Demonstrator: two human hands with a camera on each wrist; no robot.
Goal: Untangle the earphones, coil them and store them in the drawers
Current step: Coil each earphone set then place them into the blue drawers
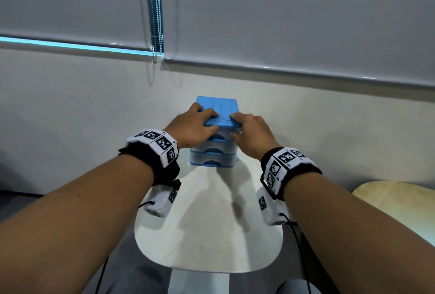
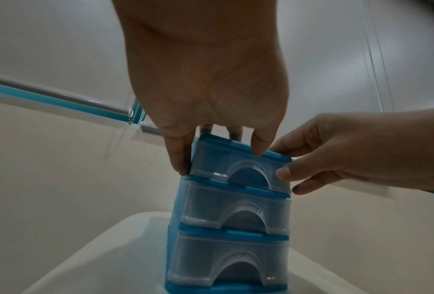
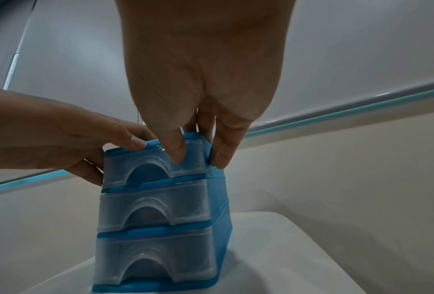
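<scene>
A person is standing at a small white counter (image 1: 209, 235) set against a pale wall. At the far edge of the counter, a blue drawer unit (image 1: 217, 115) is sitting upright, with three frosted clear drawers stacked one above another, all closed.

The left hand (image 1: 191, 126) is gripping the unit's top left corner: fingers are lying over the blue lid, one finger is running down the left side, and the thumb is touching the front edge of the lid. The right hand (image 1: 250, 132) is gripping the top right corner in the same way, with fingers curled over the lid and side, and the thumb pressing against the front of the top drawer (image 2: 236, 167) beside its arched handle recess.

The earphones are not showing anywhere in these views; whether they are lying inside a drawer cannot be told through the frosted plastic.

Both wrists are wearing black bands with black-and-white square markers. Grey roller blinds (image 1: 294, 16) are hanging above, with a bead chain (image 1: 156, 11) dangling between them.
</scene>
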